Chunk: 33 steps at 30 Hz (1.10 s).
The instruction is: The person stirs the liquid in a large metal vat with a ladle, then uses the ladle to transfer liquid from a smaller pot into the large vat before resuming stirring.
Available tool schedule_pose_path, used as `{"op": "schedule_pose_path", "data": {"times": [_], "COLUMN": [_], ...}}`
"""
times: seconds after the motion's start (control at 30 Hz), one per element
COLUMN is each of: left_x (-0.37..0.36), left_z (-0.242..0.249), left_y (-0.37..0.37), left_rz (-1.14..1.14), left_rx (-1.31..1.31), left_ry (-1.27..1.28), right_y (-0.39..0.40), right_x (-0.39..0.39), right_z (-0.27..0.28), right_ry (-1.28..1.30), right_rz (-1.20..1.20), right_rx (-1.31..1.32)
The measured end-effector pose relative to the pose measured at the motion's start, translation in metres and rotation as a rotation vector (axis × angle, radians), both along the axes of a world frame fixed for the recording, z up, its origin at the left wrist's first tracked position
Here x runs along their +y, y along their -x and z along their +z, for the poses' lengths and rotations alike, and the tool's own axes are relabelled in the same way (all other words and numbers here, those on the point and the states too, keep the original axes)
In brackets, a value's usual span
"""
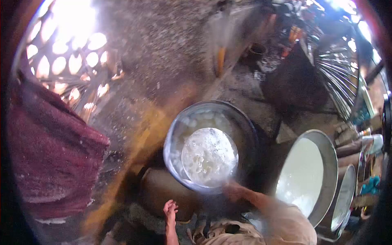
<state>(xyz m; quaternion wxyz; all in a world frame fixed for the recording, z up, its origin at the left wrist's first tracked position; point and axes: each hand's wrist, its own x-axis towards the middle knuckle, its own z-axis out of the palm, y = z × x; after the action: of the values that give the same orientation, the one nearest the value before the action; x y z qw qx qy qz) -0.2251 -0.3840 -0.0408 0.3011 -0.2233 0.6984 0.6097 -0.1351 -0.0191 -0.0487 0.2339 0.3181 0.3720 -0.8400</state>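
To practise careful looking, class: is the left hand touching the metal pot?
No, a visible gap separates the left hand from the metal pot.

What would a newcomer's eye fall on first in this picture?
Probably the bright, frothy-looking disc near the centre, seen against the large metal pot, with the blurred right hand at its near edge. Next, perhaps, the white contents of the wide metal basin to the right. At the left, the maroon cloth stands out below glaring light.
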Motion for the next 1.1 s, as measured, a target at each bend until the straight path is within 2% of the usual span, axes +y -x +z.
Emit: {"op": "schedule_pose_path", "data": {"times": [0.1, 0.17, 0.2, 0.23, 0.3, 0.33, 0.37, 0.43, 0.63, 0.73, 0.77, 0.9, 0.93, 1.03, 1.1], "left_x": [0.039, 0.076, 0.079, 0.087, 0.115, 0.140, 0.162, 0.202, 0.298, 0.332, 0.341, 0.360, 0.363, 0.371, 0.374], "left_z": [-0.002, 0.011, -0.024, -0.046, -0.072, -0.054, -0.027, 0.015, 0.049, 0.064, 0.068, 0.070, 0.067, 0.068, 0.063], "left_y": [-0.001, -0.004, -0.008, -0.009, -0.015, -0.030, -0.046, -0.074, -0.143, -0.164, -0.171, -0.187, -0.188, -0.195, -0.199], "left_rz": [-0.061, -0.029, -0.090, -0.126, -0.269, -0.348, -0.381, -0.420, -0.759, -0.860, -0.878, -0.964, -1.003, -1.116, -1.099], "left_rx": [0.030, -0.054, 0.011, 0.010, 0.018, 0.127, 0.127, 0.129, 0.165, 0.183, 0.179, 0.210, 0.200, 0.229, 0.247], "left_ry": [-0.076, -0.086, -0.273, -0.287, -0.375, -0.223, -0.236, -0.235, -0.233, -0.204, -0.170, -0.052, -0.021, 0.050, 0.061], "right_y": [-0.055, -0.097, -0.119, -0.146, -0.182, -0.212, -0.241, -0.286, -0.425, -0.483, -0.494, -0.548, -0.549, -0.560, -0.563], "right_x": [0.039, 0.069, 0.082, 0.095, 0.112, 0.123, 0.131, 0.142, 0.166, 0.163, 0.161, 0.153, 0.149, 0.142, 0.137], "right_z": [0.059, 0.095, 0.118, 0.127, 0.181, 0.190, 0.196, 0.212, 0.183, 0.123, 0.116, 0.044, 0.036, 0.024, 0.013], "right_ry": [-0.079, -0.211, -0.277, -0.181, -0.247, -0.231, -0.176, -0.312, -0.493, -0.407, -0.419, -0.021, -0.175, -0.191, -0.165], "right_rz": [-0.006, 0.070, 0.089, 0.035, 0.025, -0.015, -0.092, -0.104, -0.208, -0.395, -0.421, -0.829, -0.794, -0.875, -0.915], "right_rx": [0.033, -0.048, -0.034, 0.006, -0.243, -0.193, -0.219, -0.381, -0.488, -0.438, -0.449, -0.296, -0.400, -0.406, -0.382]}}
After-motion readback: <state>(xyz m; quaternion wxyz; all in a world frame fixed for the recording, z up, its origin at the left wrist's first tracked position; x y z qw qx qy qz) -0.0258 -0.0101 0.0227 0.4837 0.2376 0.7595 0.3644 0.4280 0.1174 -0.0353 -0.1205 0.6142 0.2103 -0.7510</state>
